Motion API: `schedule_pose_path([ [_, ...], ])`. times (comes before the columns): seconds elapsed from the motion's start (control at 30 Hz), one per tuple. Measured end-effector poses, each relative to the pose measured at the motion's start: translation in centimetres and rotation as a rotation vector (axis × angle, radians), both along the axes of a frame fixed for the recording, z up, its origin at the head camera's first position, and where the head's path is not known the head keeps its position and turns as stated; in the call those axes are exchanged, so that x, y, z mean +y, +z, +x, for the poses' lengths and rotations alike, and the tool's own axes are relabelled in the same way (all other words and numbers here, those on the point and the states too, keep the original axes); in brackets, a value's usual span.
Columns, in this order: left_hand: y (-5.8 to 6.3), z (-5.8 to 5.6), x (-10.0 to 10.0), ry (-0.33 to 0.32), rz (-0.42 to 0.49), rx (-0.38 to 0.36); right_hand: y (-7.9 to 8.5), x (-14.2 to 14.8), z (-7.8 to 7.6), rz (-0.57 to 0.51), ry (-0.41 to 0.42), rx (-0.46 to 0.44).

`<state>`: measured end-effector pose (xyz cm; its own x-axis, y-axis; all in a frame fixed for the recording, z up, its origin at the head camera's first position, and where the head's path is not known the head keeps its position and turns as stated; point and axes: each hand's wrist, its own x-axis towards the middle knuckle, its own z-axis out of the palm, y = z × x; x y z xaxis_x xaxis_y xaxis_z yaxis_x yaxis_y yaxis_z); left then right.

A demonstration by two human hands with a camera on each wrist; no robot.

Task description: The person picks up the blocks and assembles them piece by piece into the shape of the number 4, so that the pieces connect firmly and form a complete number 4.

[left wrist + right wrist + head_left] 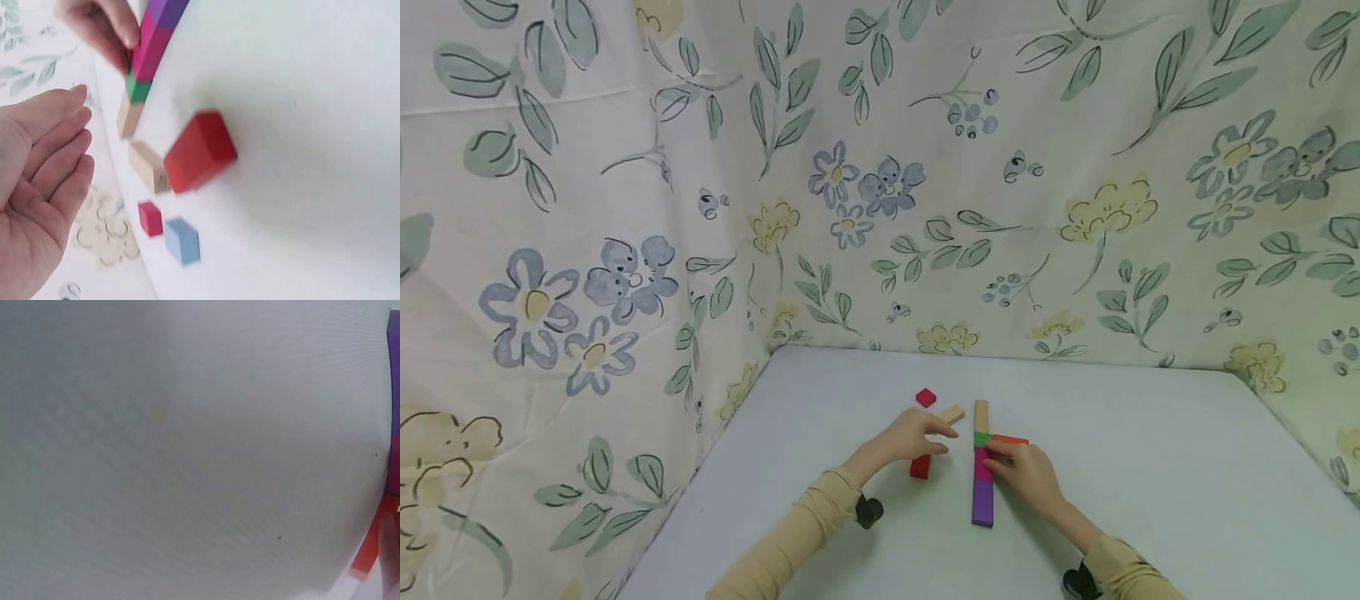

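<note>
Head view: a straight row, judged finished to four pieces, runs near to far: purple block (982,505), magenta block (980,472), green block (981,438), wooden block (981,416). The right hand (1028,477), fingers narrowly parted, touches the orange block (1013,439) right of the row; grip cannot be told. Left wrist view: left hand (34,194) relaxed, holding nothing; red block (197,153), crimson block (149,219) and blue block (182,242) lie unjoined leftward. Right wrist view: the orange block's end appears against the row.

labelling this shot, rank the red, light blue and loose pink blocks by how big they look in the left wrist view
1. Red block, likely helped by nearness to the camera
2. Light blue block
3. Loose pink block
</note>
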<state>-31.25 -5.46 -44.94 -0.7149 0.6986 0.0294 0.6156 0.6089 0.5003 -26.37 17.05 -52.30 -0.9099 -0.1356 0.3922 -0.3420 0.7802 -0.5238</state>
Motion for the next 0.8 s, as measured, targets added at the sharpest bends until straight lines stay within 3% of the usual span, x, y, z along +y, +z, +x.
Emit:
schedule_pose_path([
  [0.2,-0.4,-1.5,-2.1,-0.001,-0.026,-0.079,0.0,0.0,0.1,-0.006,-0.004,0.032],
  [0.4,-2.2,-2.3,-3.2,-0.072,-0.098,-0.033,-0.3,0.0,0.2,-0.010,-0.002,0.007],
  [0.57,-3.2,-2.6,-3.5,-0.081,-0.100,-0.050,-0.4,-0.1,0.1,-0.021,-0.008,-0.029],
  [0.8,-3.3,-2.6,-3.4,-0.063,-0.104,-0.068,-0.3,0.1,0.1,-0.017,-0.019,-0.026],
])
